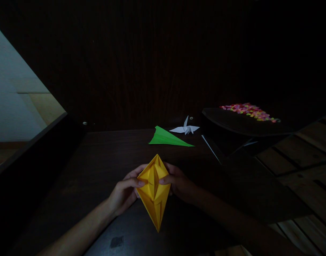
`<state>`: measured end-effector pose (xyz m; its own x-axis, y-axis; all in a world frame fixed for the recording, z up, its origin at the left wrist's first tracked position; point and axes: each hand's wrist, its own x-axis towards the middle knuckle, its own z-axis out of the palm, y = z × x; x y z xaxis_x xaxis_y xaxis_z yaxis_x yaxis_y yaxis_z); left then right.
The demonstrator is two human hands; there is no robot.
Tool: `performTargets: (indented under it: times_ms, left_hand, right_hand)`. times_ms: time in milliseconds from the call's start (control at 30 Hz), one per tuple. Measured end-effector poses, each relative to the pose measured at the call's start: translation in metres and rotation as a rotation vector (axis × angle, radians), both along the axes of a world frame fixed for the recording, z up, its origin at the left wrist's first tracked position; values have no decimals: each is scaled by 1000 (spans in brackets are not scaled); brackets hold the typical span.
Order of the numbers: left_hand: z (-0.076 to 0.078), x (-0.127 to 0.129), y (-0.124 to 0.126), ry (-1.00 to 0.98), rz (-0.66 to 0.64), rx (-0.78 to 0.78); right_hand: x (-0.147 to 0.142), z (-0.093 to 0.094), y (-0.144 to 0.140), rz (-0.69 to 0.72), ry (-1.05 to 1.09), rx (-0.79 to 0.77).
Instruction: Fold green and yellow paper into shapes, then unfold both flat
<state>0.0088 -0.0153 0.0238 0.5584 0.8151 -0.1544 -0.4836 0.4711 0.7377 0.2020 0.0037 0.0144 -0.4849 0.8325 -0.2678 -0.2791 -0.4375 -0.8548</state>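
A piece of yellow origami paper (153, 193), folded into a long diamond with a partly opened middle, is held between my two hands over the dark table. My left hand (125, 188) grips its left edge, thumb on the front face and fingers behind. On the opposite edge my right hand (180, 183) pinches the paper the same way, its thumb near the central crease. The fingers behind the sheet are mostly hidden. Beyond the paper lies a green paper plane (169, 138), its nose pointing right. A white paper crane (186, 128) sits just behind it.
The dark wooden tabletop (99, 160) meets an upright dark panel (138, 71) at the back. On the right, a raised dark shelf (232, 122) carries a heap of small colourful pieces (251, 111). A thin white strip (211, 148) lies beneath it. Slatted wood (301, 156) shows at far right.
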Motion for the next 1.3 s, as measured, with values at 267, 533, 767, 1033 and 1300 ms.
performTargets:
  times_ms: [267,533,767,1033,1300]
  left_hand:
    - [0,2,0,-2,17,-50]
    - [2,4,-1,29,39,-65]
    - [0,4,1,34,30,-70]
    - [0,5,1,48,23,-49]
    - [0,8,0,69,44,-43]
  right_hand:
    - [-4,-2,-1,-28,-64,56]
    - [-4,-2,-2,-70,-146,72]
    - [-4,-1,-4,-72,-123,0]
    - [-5,0,-6,-54,-243,141]
    - [-4,-2,-6,-73,-229,180]
